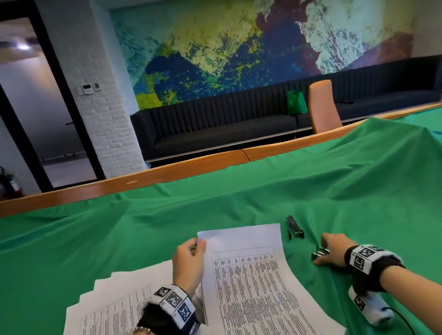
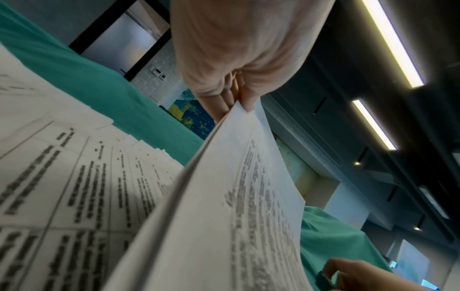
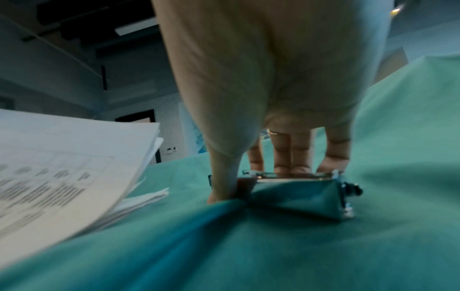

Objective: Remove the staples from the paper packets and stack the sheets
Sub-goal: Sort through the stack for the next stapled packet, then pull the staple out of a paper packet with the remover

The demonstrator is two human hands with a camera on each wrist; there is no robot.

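Left hand (image 1: 188, 263) pinches the far left corner of a paper packet (image 1: 254, 294), thumb and fingers closed on the sheets; the wrist view shows that corner lifted clear of what lies below. The packet lies lengthwise, near to far, at the centre of the green cloth (image 1: 107, 231). Loose printed sheets (image 1: 108, 320) lie fanned just to its left, partly under the left wrist. Right hand (image 1: 330, 250) is to the right of the packet, down on the cloth, fingers and thumb closed around a small metal staple remover (image 1: 320, 251) with cloth bunched against the tool. A dark stapler (image 1: 294, 226) lies on the cloth just beyond the right hand, apart from it
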